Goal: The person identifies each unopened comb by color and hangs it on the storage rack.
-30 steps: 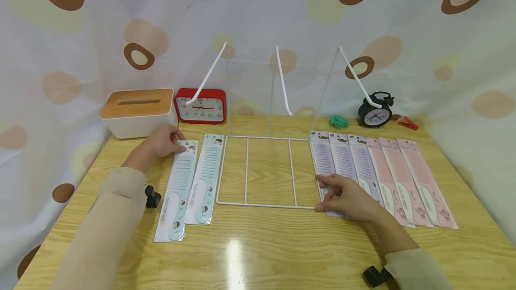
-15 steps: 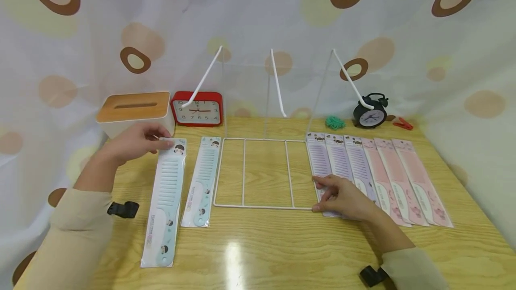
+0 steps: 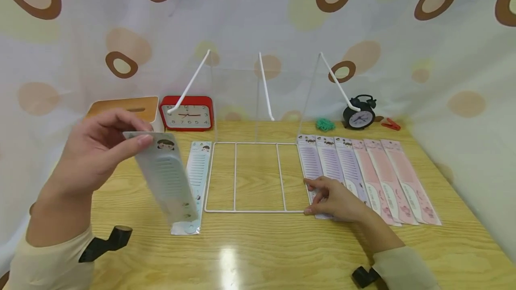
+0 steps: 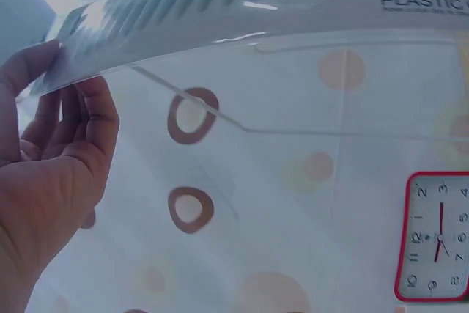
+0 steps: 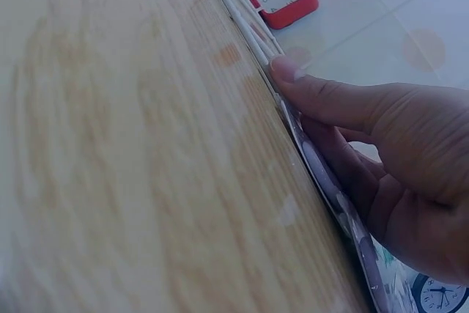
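Lifts the blue comb packet (image 3: 165,178) higher than a second ago, pinching its top in the left hand (image 3: 96,151), near-left of the left prong (image 3: 190,83), with its long axis sloping down near-right, and grips the wire rack (image 3: 258,211) in the right hand (image 3: 338,200).

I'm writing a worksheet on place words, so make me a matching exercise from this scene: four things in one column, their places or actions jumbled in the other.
Things
1. left hand
2. right hand
3. red clock
4. pink comb packets

Places or actions
A. just right of the wood-topped box
B. at the front right corner of the white rack
C. right of the purple comb packets
D. pinching a pale blue comb packet

Right pairs: 1-D, 2-B, 3-A, 4-C
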Available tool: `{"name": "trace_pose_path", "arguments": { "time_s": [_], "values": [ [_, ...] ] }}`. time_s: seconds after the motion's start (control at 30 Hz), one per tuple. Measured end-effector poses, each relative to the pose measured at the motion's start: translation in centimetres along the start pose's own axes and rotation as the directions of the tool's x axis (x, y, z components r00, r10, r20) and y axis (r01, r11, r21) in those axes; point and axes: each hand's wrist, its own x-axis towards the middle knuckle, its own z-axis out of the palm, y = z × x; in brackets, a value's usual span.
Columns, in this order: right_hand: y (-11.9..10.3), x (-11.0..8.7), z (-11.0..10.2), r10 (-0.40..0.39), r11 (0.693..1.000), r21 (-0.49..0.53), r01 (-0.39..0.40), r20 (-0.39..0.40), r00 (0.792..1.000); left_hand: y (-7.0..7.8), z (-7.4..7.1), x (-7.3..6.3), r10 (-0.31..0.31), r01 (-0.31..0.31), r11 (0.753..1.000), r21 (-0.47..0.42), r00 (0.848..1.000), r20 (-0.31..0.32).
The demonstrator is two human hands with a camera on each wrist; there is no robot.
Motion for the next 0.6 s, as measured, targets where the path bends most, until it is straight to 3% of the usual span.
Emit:
{"name": "trace_pose_path", "arguments": {
  "time_s": [0.07,0.13,0.27,0.4,0.6],
  "values": [
    [-0.2,0.0,0.0,0.008,1.000,0.000,-0.008,0.000,1.000,0.6,0.8,0.5,0.074,-0.075,0.996,-0.041,0.997,-0.028],
    [-0.3,0.0,0.0,0.018,1.000,0.001,-0.018,0.000,1.000,0.9,1.6,1.1,0.091,-0.095,0.995,-0.042,0.993,-0.076],
    [-0.4,0.1,-0.1,0.021,1.000,-0.013,-0.021,-0.001,1.000,1.1,2.5,2.1,0.020,-0.013,0.999,0.039,0.984,-0.175],
    [-0.2,0.2,0.0,0.017,0.999,-0.027,-0.016,0.006,1.000,0.6,2.7,2.5,-0.013,0.030,0.996,0.079,0.977,-0.213],
    [0.0,0.3,0.1,0.031,0.999,-0.029,-0.031,0.008,0.999,-0.9,2.4,2.5,-0.080,0.077,0.997,-0.026,0.978,-0.191]
  ]
}}
